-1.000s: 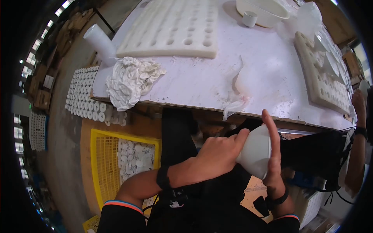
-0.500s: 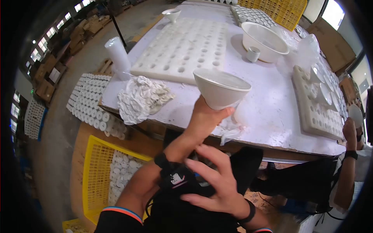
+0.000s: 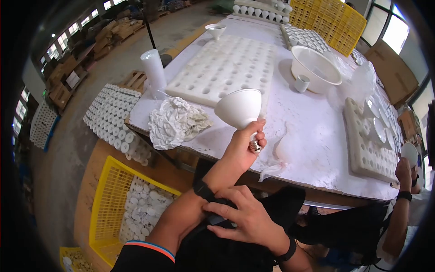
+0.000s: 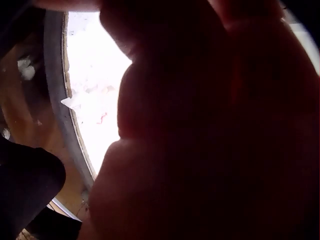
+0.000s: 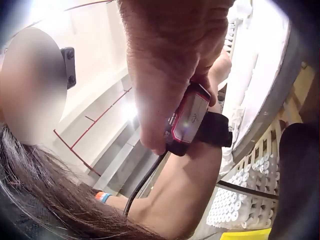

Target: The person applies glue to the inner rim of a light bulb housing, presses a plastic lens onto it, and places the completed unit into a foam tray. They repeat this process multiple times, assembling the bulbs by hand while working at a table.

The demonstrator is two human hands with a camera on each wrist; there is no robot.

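In the head view my left hand (image 3: pixel 242 147) grips a white cone-shaped lamp (image 3: pixel 239 109) by its narrow neck, the wide end tilted up and away, the metal screw base (image 3: pixel 255 146) showing beside the fingers. My right hand (image 3: pixel 249 220) lies at the left wrist. The right wrist view shows the right hand (image 5: pixel 170 65) holding a small black wrist camera (image 5: pixel 190 120) between thumb and fingers, against the left forearm (image 5: pixel 182 185). The left hand (image 4: pixel 200 125) appears dark and close in the left wrist view; the lamp cannot be made out there.
On the table (image 3: pixel 312 149) are a crumpled cloth (image 3: pixel 174 122), a holed foam block (image 3: pixel 226 68), a plastic roll (image 3: pixel 154 68), a basin (image 3: pixel 317 68) with a cup (image 3: pixel 302 83) beside it, and another foam block (image 3: pixel 371 145). A yellow crate (image 3: pixel 108 204) stands below left; a person's arm (image 3: pixel 398 204) is at right.
Earlier the lamp was between both hands; my left hand then lifted it over the table edge and tilted it. My right hand has let go and moved onto the left wrist. The view has shifted.
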